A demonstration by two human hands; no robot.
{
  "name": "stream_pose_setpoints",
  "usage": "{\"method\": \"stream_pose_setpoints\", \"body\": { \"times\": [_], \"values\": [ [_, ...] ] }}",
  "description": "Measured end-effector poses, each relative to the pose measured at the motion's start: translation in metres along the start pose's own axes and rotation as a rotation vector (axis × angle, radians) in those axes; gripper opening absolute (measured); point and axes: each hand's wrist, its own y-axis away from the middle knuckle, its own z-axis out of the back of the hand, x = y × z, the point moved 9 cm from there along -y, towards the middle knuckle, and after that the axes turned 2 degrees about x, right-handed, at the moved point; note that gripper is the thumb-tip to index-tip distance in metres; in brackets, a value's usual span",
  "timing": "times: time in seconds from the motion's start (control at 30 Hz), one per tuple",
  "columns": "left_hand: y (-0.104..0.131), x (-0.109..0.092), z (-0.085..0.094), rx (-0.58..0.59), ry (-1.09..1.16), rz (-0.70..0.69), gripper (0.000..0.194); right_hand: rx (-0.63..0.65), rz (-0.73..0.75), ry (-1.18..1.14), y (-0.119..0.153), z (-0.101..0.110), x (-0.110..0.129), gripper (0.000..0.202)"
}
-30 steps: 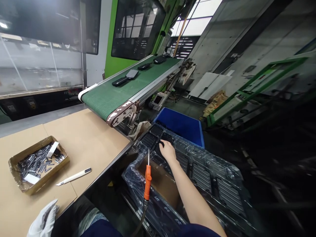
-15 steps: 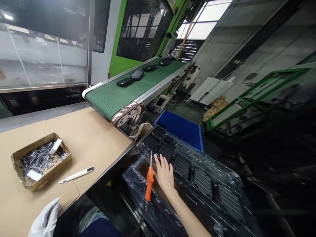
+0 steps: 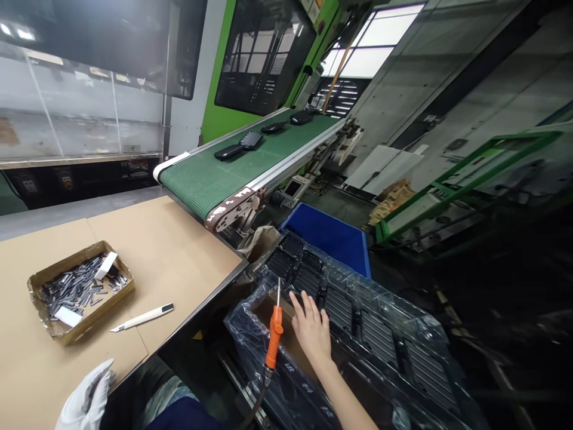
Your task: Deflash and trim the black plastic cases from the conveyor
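My bare right hand (image 3: pixel 313 331) is over the near edge of a tray of black ribbed parts (image 3: pixel 339 307), fingers spread, with nothing seen in it. Whether the fingertips touch the parts I cannot tell. Just left of it stands an orange air blow gun (image 3: pixel 275 334) with a thin metal nozzle and a dark hose, not gripped. My left hand (image 3: pixel 87 399), in a white glove, rests by the table's near edge with fingers loosely extended; nothing shows in it. Nearest to it is a white utility knife (image 3: pixel 142 318) lying on the cardboard.
A shallow box (image 3: pixel 38 316) of small dark pieces sits on the cardboard-covered table (image 3: pixel 188 251). Beyond, a green conveyor belt (image 3: pixel 197 185) carries several black paddle-shaped parts (image 3: pixel 239 147). Clear plastic film (image 3: pixel 246 325) lines the box under the tray. Behind stands a blue bin (image 3: pixel 326 236).
My right hand has shifted slightly right along the tray, away from the blow gun. The whole view has moved a little; my left hand keeps about the same place on the table.
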Motion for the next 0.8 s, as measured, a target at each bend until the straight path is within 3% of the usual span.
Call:
{"method": "stream_pose_setpoints", "body": {
  "times": [0.2,0.33,0.4,0.5,0.6,0.7,0.8],
  "values": [
    [-0.001,0.019,-0.012,0.062,0.128,0.003,0.041,-0.071,-0.008,-0.135,0.0,0.005,-0.005,0.045],
    [-0.001,0.015,-0.016,0.031,0.138,-0.085,0.037,-0.238,-0.145,-0.396,-0.013,0.032,-0.006,0.045],
    [-0.001,0.005,-0.015,-0.019,0.094,-0.164,0.033,-0.3,-0.143,-0.597,-0.023,0.047,0.013,0.042],
    [0.003,-0.014,-0.01,-0.137,0.045,-0.302,0.032,-0.221,-0.112,-1.013,-0.042,0.062,0.076,0.04],
    [0.008,-0.029,-0.008,-0.197,0.04,-0.389,0.032,0.052,-0.051,-1.434,-0.052,0.074,0.18,0.04],
    [0.008,-0.035,-0.009,-0.204,0.084,-0.339,0.039,0.302,0.201,-1.672,-0.042,0.107,0.298,0.038],
    [-0.004,-0.032,-0.008,-0.151,0.286,-0.151,0.055,0.472,0.468,-1.788,-0.01,0.138,0.389,0.041]
  ]
}}
